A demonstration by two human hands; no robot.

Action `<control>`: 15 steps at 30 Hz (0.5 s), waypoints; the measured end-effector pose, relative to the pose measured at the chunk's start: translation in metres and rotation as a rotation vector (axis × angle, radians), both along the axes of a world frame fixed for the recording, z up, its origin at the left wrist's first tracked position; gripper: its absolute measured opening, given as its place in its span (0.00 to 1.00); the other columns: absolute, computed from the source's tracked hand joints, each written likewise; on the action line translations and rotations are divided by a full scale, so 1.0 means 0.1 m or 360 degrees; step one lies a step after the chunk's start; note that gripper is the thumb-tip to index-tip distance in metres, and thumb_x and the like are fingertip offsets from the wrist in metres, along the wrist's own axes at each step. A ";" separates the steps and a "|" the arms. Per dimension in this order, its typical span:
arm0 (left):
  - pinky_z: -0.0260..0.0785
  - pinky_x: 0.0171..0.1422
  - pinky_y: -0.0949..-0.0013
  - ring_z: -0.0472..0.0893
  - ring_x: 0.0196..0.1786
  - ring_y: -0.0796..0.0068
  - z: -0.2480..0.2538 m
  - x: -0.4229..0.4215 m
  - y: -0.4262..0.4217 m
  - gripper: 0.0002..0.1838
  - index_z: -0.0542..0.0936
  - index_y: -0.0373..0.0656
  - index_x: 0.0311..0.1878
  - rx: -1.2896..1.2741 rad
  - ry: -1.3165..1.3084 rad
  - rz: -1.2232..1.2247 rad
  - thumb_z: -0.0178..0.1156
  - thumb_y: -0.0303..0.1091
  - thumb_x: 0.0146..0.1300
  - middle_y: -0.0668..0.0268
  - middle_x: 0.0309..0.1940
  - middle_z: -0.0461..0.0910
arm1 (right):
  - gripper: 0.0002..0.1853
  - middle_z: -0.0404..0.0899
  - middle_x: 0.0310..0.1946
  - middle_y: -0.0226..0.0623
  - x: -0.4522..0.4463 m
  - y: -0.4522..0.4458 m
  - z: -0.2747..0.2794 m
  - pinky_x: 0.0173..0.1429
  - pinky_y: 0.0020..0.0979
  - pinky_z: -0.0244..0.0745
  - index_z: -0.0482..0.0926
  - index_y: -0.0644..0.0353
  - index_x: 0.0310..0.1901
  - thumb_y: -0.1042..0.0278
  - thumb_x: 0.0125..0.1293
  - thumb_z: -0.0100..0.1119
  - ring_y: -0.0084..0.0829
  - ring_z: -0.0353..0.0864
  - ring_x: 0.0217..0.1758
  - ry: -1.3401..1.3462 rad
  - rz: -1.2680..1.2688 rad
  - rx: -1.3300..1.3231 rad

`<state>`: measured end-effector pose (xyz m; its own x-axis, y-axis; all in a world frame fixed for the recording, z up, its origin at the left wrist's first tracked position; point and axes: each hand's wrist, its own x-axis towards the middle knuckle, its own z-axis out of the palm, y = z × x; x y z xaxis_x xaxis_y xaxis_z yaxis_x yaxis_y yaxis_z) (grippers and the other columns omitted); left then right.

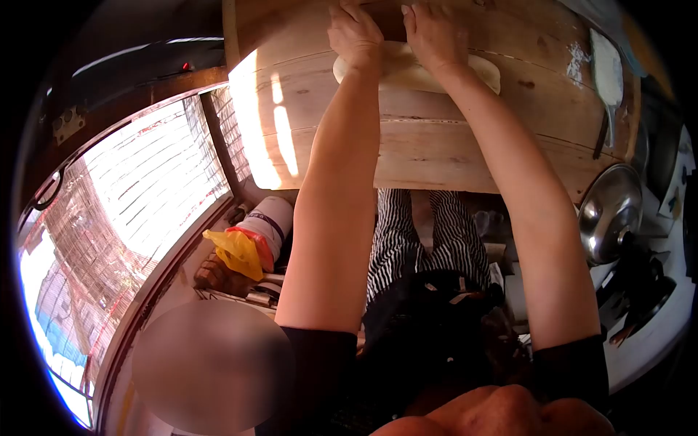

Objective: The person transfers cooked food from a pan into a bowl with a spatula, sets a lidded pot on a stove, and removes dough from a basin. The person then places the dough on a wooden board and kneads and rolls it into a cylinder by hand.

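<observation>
A pale, flattened oval of dough (407, 78) lies on the wooden board (429, 156). My left hand (355, 33) is at the far side of the dough, its fingers curled. To its right, my right hand (438, 36) is also curled, above the dough's far edge. Between the two hands shows a dark brown strip (389, 22); its shape and ends are hidden by the fingers and the frame's top edge. Both forearms reach across the board's near part. White flour (578, 62) is scattered on the right of the board.
A flour-dusted, long-handled flat tool (607, 76) lies at the board's right edge. Below it is a shiny metal lid (611, 214). Yellow bag (236, 254) and white container (269, 218) sit low on the left, near a bright window (153, 167). A blurred patch covers the lower left.
</observation>
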<state>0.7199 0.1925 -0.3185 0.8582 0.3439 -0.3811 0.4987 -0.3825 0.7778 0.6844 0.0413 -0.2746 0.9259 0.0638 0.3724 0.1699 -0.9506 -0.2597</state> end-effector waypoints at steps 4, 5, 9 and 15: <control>0.68 0.48 0.57 0.76 0.45 0.56 0.90 -0.85 -0.16 0.08 0.76 0.45 0.38 0.1023 -0.0261 -0.0544 0.52 0.37 0.63 0.60 0.38 0.78 | 0.15 0.81 0.30 0.33 -0.72 0.05 0.32 0.46 0.38 0.67 0.80 0.54 0.32 0.54 0.69 0.51 0.34 0.78 0.38 0.0176 0.0105 0.0031; 0.66 0.51 0.58 0.76 0.47 0.57 0.82 -1.14 -0.13 0.07 0.77 0.47 0.41 0.1195 -0.0635 -0.0744 0.53 0.35 0.63 0.62 0.40 0.79 | 0.14 0.81 0.33 0.31 -0.91 0.06 0.40 0.48 0.37 0.66 0.80 0.53 0.34 0.54 0.69 0.52 0.32 0.77 0.40 0.0276 0.0152 0.0015; 0.61 0.52 0.56 0.72 0.46 0.60 0.67 -1.77 -0.16 0.10 0.76 0.46 0.44 0.1121 -0.0980 -0.0537 0.52 0.35 0.62 0.63 0.41 0.76 | 0.11 0.78 0.38 0.29 -1.37 0.11 0.49 0.51 0.36 0.64 0.77 0.53 0.42 0.56 0.66 0.53 0.32 0.74 0.44 0.0181 0.0254 0.0091; 0.61 0.49 0.57 0.71 0.41 0.59 0.47 -1.14 -0.21 0.10 0.73 0.46 0.34 0.1245 -0.0576 -0.0448 0.50 0.42 0.60 0.62 0.36 0.73 | 0.11 0.77 0.30 0.28 -0.60 0.20 0.35 0.50 0.34 0.65 0.76 0.52 0.29 0.57 0.65 0.53 0.30 0.74 0.41 0.0394 0.0329 0.0099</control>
<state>0.6062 0.1719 -0.2717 0.9716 0.1507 0.1823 0.0826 -0.9383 0.3358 0.6245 0.0613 -0.2397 0.9587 0.2438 0.1466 0.2819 -0.8837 -0.3736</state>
